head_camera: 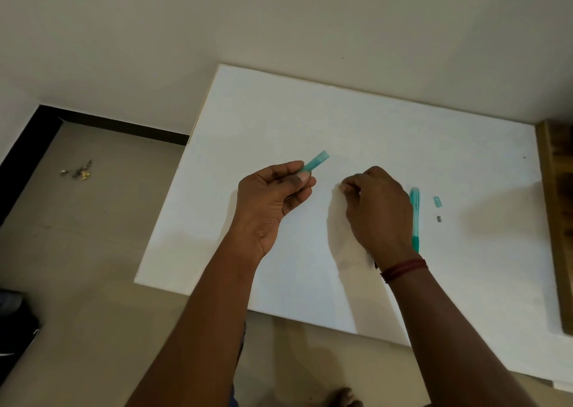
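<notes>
1. Teal translucent plastic tube [316, 161], a short section of a pen, is pinched at its lower end between the thumb and curled fingers of the left hand [273, 198]. Its free end points to 1 o'clock above the flat white board [279, 112].
2. At 3 o'clock of the tube, well apart from it, the right hand [375, 208] hovers low over the board with its fingers curled and tips drawn together. Whether it holds a small part cannot be told.
3. Just beside that hand, at its 3 o'clock, the long teal plastic pen barrel [415, 220] lies on the board, running from 12 to 6 o'clock, untouched.
4. Farther toward 3 o'clock lie a small teal plastic end piece [437, 202] and, at its 6 o'clock, a tiny grey metal piece [439, 219].
5. Judging by this, the pen is fully in parts. Nothing is joined, and only the tube is in a firm grip.
</notes>
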